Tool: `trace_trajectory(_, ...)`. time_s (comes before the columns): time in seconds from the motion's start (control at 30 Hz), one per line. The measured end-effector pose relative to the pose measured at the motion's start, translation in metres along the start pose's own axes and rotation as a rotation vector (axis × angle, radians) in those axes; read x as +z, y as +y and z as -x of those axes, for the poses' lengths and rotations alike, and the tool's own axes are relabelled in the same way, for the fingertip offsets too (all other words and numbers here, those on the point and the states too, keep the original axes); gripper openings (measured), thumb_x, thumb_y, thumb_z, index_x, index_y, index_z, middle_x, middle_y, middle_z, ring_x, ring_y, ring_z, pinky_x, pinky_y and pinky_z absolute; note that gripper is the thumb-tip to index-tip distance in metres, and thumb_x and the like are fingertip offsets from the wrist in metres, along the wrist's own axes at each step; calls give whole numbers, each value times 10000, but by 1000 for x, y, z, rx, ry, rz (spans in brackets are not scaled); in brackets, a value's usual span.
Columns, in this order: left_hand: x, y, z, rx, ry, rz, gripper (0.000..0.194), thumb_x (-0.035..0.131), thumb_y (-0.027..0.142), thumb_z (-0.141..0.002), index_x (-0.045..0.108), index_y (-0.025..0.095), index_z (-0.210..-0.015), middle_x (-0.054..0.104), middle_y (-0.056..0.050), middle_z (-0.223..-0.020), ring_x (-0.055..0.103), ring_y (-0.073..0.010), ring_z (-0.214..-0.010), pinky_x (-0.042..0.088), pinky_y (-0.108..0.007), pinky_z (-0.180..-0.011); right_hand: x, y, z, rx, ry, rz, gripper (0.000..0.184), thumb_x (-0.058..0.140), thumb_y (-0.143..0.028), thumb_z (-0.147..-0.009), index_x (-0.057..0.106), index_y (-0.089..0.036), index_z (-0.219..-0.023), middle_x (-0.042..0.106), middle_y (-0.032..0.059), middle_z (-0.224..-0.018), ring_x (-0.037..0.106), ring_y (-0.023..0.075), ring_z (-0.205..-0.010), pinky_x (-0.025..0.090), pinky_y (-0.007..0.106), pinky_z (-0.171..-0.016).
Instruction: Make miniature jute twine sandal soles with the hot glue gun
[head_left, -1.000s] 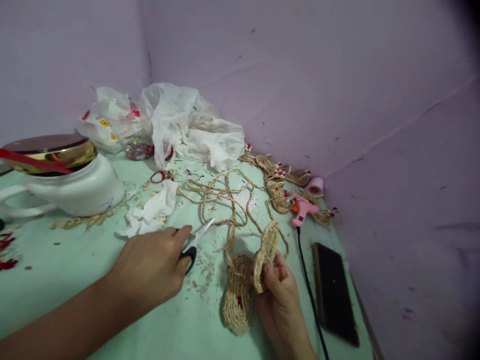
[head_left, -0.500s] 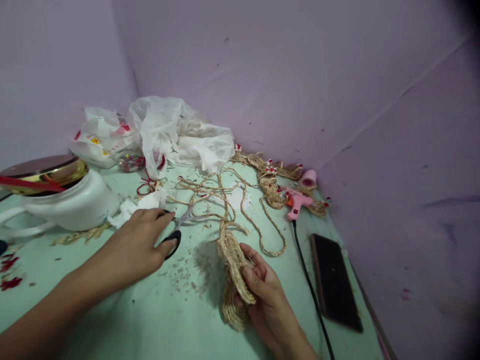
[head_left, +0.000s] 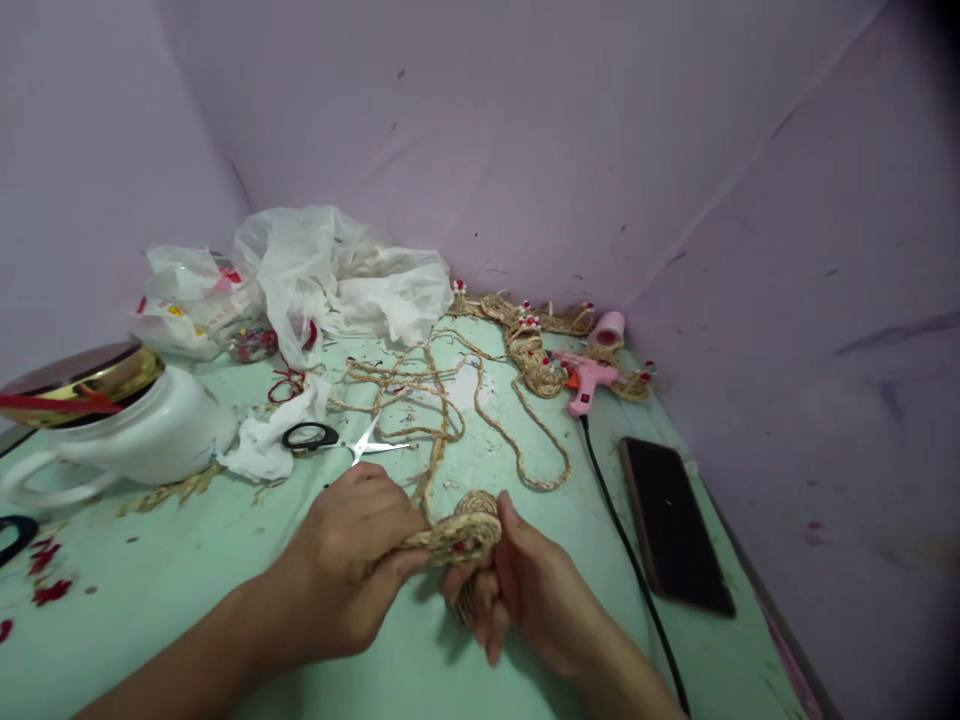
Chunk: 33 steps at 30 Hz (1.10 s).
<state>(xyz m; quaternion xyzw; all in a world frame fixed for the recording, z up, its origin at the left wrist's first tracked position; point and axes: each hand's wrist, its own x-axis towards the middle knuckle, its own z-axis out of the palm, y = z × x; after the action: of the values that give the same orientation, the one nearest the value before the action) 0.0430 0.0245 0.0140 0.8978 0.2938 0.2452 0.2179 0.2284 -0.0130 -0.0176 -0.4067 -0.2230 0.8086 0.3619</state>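
A coiled piece of braided straw cord (head_left: 471, 535) is held between my two hands above the green tabletop. My left hand (head_left: 367, 560) pinches its left end between thumb and fingers. Around its right side curl the fingers of my right hand (head_left: 525, 580), thumb at the upper edge. A small red spot shows inside the coil. From the piece, a long loose braid (head_left: 442, 400) runs away over the table in loops. Scissors (head_left: 364, 443) with black handles lie spread just beyond my left hand, one handle partly hidden by it.
At right are a pink glue gun (head_left: 589, 380) with a black cable and a dark phone (head_left: 675, 525). Beaded straw pieces (head_left: 532, 360) line the wall. A white teapot-like vessel (head_left: 165, 420), crumpled white tissue (head_left: 270, 440) and plastic bags (head_left: 345, 270) stand left and behind.
My left hand has let go of the scissors and come right to grip the straw piece. My right hand has turned the piece from hanging upright to lying sideways.
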Motion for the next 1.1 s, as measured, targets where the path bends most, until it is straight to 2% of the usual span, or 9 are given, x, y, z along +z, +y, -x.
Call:
trace_trajectory(0.03, -1, -1, 1, -27, -16, 7, 149, 425, 157, -811, 555, 180, -740, 552, -27, -621, 499, -155, -626, 396, -338, -681, 0, -1, 1, -135, 97, 118, 593, 383, -620, -790, 646, -103, -911, 629, 54, -570, 519, 102, -366, 379, 173, -306)
trace_trajectory(0.1, -2, -3, 2, -54, -45, 17, 152, 429, 160, -804, 530, 178, -693, 533, -22, -608, 487, -153, -619, 380, -322, -648, 2, -3, 2, -423, 238, 357, 446, 527, -541, -756, 672, -146, -903, 667, 71, -721, 589, 130, -527, 445, 203, -430)
trace_trajectory(0.17, 0, -3, 3, -54, -67, 19, 160, 430, 154, -797, 517, 177, -664, 524, -17, -601, 485, -151, -619, 375, -324, -657, 3, -3, 2, -605, 256, 566, 269, 636, -387, -723, 692, -186, -892, 669, 68, -862, 614, 168, -721, 476, 245, -589)
trace_trajectory(0.23, 3, -2, 5, -66, -52, 16, 140, 444, 152, -786, 532, 176, -681, 533, -21, -618, 489, -154, -630, 378, -329, -666, 3, -2, 3, -667, 231, 698, 155, 652, -254, -716, 705, -201, -852, 672, 48, -817, 604, 170, -739, 461, 258, -630)
trace_trajectory(0.33, 10, -1, 8, -101, 5, 50, 114, 465, 141, -770, 573, 180, -775, 578, -43, -697, 516, -169, -694, 394, -324, -674, 2, 2, 1, -637, 229, 738, 100, 638, -180, -711, 709, -199, -779, 669, 24, -710, 578, 143, -622, 435, 247, -565)
trace_trajectory(0.6, 26, 1, 9, -152, 190, 197, 113, 495, 122, -784, 592, 179, -776, 627, -40, -723, 565, -139, -685, 438, -266, -631, 1, 10, -3, -543, 311, 642, 75, 664, -201, -665, 696, -178, -729, 671, 27, -680, 578, 151, -610, 442, 256, -561)
trace_trajectory(0.77, 29, 0, 7, -253, 208, 305, 168, 453, 139, -814, 593, 176, -729, 610, -27, -697, 571, -129, -691, 451, -250, -638, 2, 9, -5, -480, 338, 605, 95, 669, -229, -656, 699, -176, -729, 662, 21, -651, 560, 141, -581, 437, 257, -546)
trace_trajectory(0.93, 29, -3, 7, -218, 194, 241, 99, 500, 137, -789, 590, 176, -777, 614, -40, -737, 571, -142, -718, 452, -265, -666, 3, 11, -10, -476, 369, 553, 105, 676, -247, -642, 698, -174, -715, 629, 5, -586, 527, 124, -506, 431, 248, -488)
trace_trajectory(1.1, 28, -4, 7, -206, 185, 256, 138, 462, 130, -813, 586, 170, -766, 601, -31, -708, 563, -122, -676, 441, -236, -623, 6, 5, -7, -502, 348, 593, 189, 686, -263, -646, 705, -172, -810, 686, 54, -744, 616, 181, -660, 488, 284, -569)
